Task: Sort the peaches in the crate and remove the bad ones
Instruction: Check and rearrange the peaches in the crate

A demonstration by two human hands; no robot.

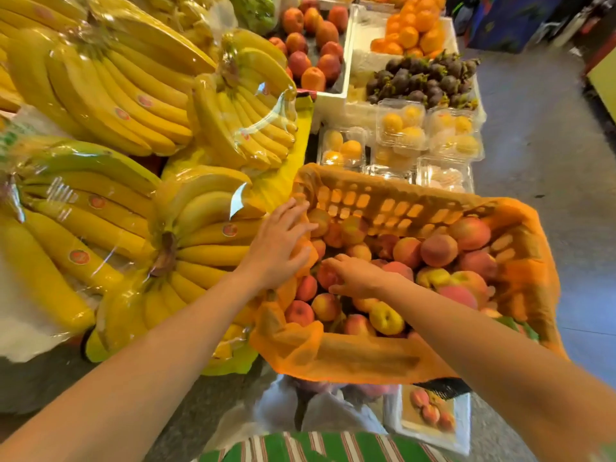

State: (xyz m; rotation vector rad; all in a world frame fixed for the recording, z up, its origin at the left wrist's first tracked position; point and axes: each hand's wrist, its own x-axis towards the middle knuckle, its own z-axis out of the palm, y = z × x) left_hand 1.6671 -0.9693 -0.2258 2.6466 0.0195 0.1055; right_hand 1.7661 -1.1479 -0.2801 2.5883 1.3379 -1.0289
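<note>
Fingers (293, 210) of the left hand (278, 243) lie fairly straight and close together on the orange liner (530, 275) at the left rim of the crate (383, 201). Its thumb is partly sunk in the folds, so I cannot tell whether it pinches the liner. The right hand (361, 278) reaches into the crate's near left part, its fingers curled round a red peach (324, 276) that the hand largely covers.

Other peaches (436, 250), red, pink and yellow, fill the crate and are piled higher toward the right. The lower layers are hidden, and any blemishes are too blurred to judge. The crate's near wall is swathed in liner, and what the crate rests on is out of sight.

Left of it, bagged bananas (110, 81) crowd the stall top, cut off by the left edge. Beyond the crate stand clear clamshell boxes (383, 143) of yellow fruit (393, 123), then mangosteens (426, 78) and oranges (413, 31). A white foam box (333, 98) holds reddish round fruit (316, 38), cut off at the far edge. Near the person, below the crate, are plastic bags (283, 408) and a white carton (430, 411) printed with peaches. Grey floor (540, 145) runs along the right.
</note>
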